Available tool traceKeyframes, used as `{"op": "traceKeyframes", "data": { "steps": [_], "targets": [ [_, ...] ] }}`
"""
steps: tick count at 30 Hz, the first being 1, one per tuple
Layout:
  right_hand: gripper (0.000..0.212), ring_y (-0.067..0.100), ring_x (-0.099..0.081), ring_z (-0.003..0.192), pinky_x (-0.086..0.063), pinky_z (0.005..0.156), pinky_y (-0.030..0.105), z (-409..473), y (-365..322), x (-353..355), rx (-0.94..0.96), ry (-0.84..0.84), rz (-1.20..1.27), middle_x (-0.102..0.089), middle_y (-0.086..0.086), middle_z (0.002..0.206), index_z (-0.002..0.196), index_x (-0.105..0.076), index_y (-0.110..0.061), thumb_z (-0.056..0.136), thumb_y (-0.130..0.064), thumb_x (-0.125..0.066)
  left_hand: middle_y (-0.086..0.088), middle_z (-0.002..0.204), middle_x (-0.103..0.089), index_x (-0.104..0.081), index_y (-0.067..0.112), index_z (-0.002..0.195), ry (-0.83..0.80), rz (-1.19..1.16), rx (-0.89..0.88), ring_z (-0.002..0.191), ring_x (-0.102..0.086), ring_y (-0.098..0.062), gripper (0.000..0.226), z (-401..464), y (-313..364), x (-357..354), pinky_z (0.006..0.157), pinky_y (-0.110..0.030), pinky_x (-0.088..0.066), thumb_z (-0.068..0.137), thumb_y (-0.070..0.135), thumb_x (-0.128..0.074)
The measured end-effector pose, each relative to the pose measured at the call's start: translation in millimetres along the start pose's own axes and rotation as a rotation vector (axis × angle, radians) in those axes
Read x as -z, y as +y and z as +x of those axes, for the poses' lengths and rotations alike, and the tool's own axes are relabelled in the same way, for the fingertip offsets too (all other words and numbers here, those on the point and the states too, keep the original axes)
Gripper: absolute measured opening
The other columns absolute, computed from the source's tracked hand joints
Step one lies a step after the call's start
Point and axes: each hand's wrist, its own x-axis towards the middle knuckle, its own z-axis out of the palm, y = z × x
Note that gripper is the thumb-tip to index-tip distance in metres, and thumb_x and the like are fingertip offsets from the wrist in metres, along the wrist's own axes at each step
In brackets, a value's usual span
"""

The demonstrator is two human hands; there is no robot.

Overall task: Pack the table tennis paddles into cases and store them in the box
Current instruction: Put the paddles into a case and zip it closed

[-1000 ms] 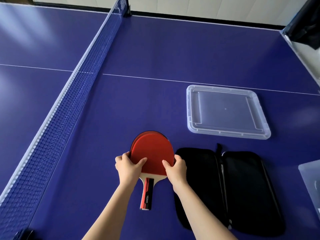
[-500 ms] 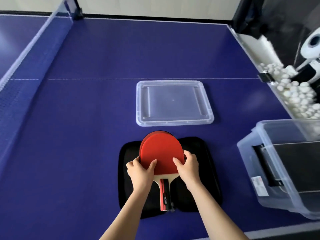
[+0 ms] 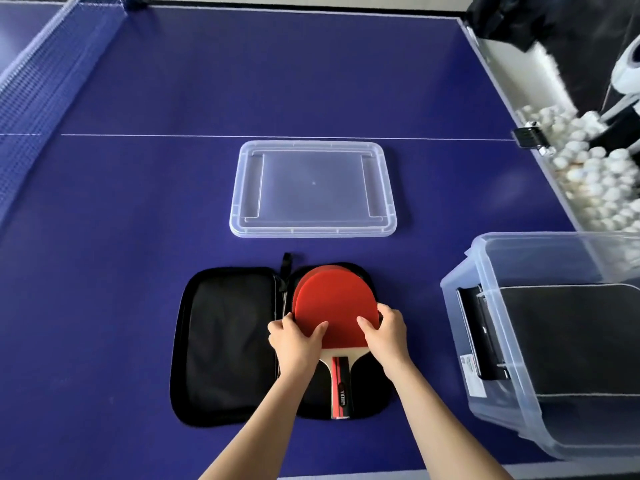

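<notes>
With both hands clamped on the stacked paddles (image 3: 334, 308), I have the left hand (image 3: 296, 341) curled round the left edge of the red blades and the right hand (image 3: 386, 336) curled round the right edge, thumbs lying on the top rubber, so each hand is closed on the pair and neither is free. Two blades show, the upper one set a little off the lower, and I judge them light and stiff, wood under rubber, so the edge grip near the blade's neck is the sensible hold; the rubber faces likely grip well under the thumbs but mark easily, and I would avoid dragging them over the zip. One handle (image 3: 341, 389), red and black, points back at me. Beneath the paddles lies the open black case (image 3: 225, 341), soft fabric spread flat in two halves; the paddles sit over its right half, whether resting or just above I cannot tell, and its left half holds nothing. Beyond the case a clear plastic lid (image 3: 313, 188) lies flat on the blue table (image 3: 138, 237). To my right stands the clear storage box (image 3: 502, 341), lid off, with what looks like another black case (image 3: 571, 341) already lying inside.
</notes>
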Motion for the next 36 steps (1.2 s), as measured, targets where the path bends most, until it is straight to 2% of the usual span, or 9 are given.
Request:
{"op": "traceKeyframes", "data": {
  "steps": [4,11,15,21,29,33,36],
  "targets": [
    [0.049,0.027,-0.053,0.114,-0.042,0.087,0.026,4.7,2.7,-4.8,0.003,-0.015,-0.011,-0.049,0.015,0.127,0.132,-0.050,-0.002,0.090,-0.023,-0.063,-0.013,0.134,-0.034,-0.041,0.003,0.138,0.010,0.042,0.016,0.129,-0.034,-0.029,0.073,3.5,-1.2,-1.8,0.104,-0.040,-0.041,0.083,0.040,-0.072],
    [0.051,0.027,-0.052,0.115,-0.042,0.087,0.027,7.2,5.8,-6.8,0.006,-0.027,-0.014,-0.048,0.015,0.127,0.134,-0.047,-0.002,0.091,-0.024,-0.062,-0.013,0.131,-0.036,-0.046,0.003,0.133,0.037,0.122,-0.030,0.126,-0.035,-0.029,0.067,4.4,-4.4,-4.8,0.099,-0.039,-0.041,0.084,0.044,-0.069],
    [0.045,0.027,-0.053,0.109,-0.040,0.081,0.026,8.3,3.8,-7.9,-0.001,-0.018,-0.023,-0.049,0.015,0.123,0.128,-0.051,-0.002,0.090,-0.025,-0.062,-0.012,0.125,-0.039,-0.052,0.002,0.119,0.046,0.133,-0.047,0.123,-0.037,-0.029,0.057,4.7,-3.4,-3.8,0.100,-0.041,-0.044,0.084,0.044,-0.069],
    [0.038,0.030,-0.054,0.106,-0.046,0.088,0.037,8.4,0.7,-10.8,-0.023,0.011,-0.036,-0.052,0.017,0.118,0.118,-0.056,-0.002,0.090,-0.026,-0.063,-0.012,0.124,-0.039,-0.054,0.002,0.110,0.051,0.119,-0.069,0.121,-0.039,-0.028,0.052,7.0,-3.0,-4.0,0.094,-0.039,-0.047,0.084,0.045,-0.068],
    [0.043,0.025,-0.053,0.110,-0.042,0.083,0.027,3.3,2.7,-15.1,-0.021,0.050,0.021,-0.053,0.014,0.121,0.125,-0.052,-0.004,0.090,-0.024,-0.064,-0.009,0.126,-0.039,-0.051,0.006,0.119,0.035,0.139,-0.110,0.124,-0.038,-0.026,0.055,6.8,-9.4,-2.0,0.092,-0.037,-0.046,0.084,0.045,-0.068],
    [0.042,0.023,-0.054,0.106,-0.043,0.080,0.026,2.1,6.3,-13.0,-0.002,0.055,0.034,-0.055,0.013,0.119,0.122,-0.054,-0.005,0.089,-0.027,-0.065,-0.007,0.126,-0.041,-0.053,0.008,0.122,0.001,0.138,-0.141,0.124,-0.039,-0.024,0.058,10.7,-12.0,8.2,0.091,-0.034,-0.044,0.085,0.051,-0.064],
    [0.044,0.022,-0.054,0.105,-0.042,0.083,0.027,-3.2,11.0,-9.4,0.007,0.091,0.075,-0.055,0.013,0.119,0.123,-0.054,-0.005,0.088,-0.028,-0.066,-0.010,0.126,-0.045,-0.055,0.008,0.127,0.095,0.123,-0.184,0.123,-0.042,-0.028,0.058,18.6,-22.2,36.6,0.099,-0.036,-0.039,0.086,0.046,-0.065]
  ]
}}
